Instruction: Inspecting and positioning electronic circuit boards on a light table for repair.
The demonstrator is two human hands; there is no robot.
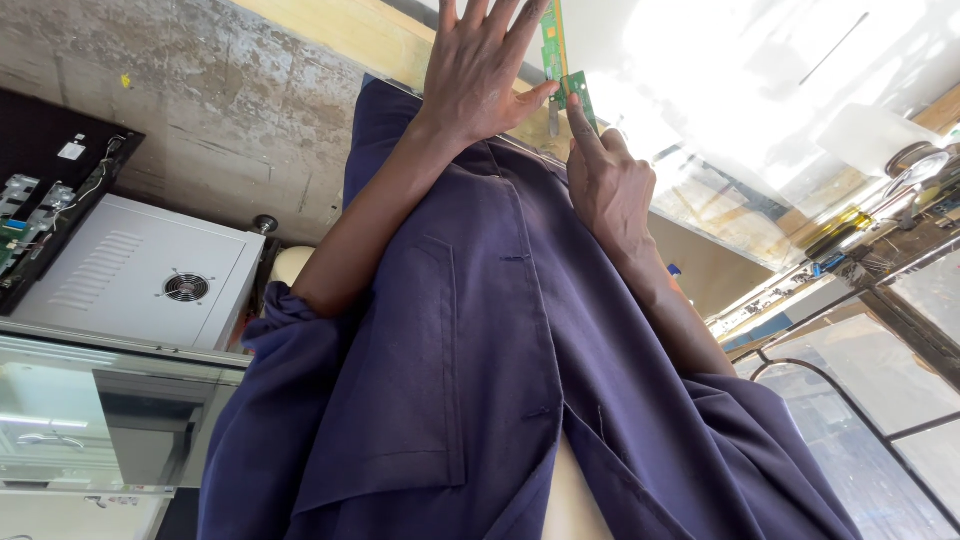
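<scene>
My left hand (480,70) lies flat with its fingers spread at the top of the head view, and its thumb touches a small green circuit board (579,92). My right hand (610,185) grips that board from below, the index finger stretched along it. A longer green board strip (552,38) stands just above it. Both forearms reach out from the rolled sleeves of my navy work coat (480,380), which fills the lower middle of the view.
A white metal case with a round fan grille (150,275) sits at the left, beside a black opened device with boards (40,200). A glass counter top (790,150) spreads to the right, with yellow-handled tools (845,228) near its edge. Rough concrete (210,90) lies behind.
</scene>
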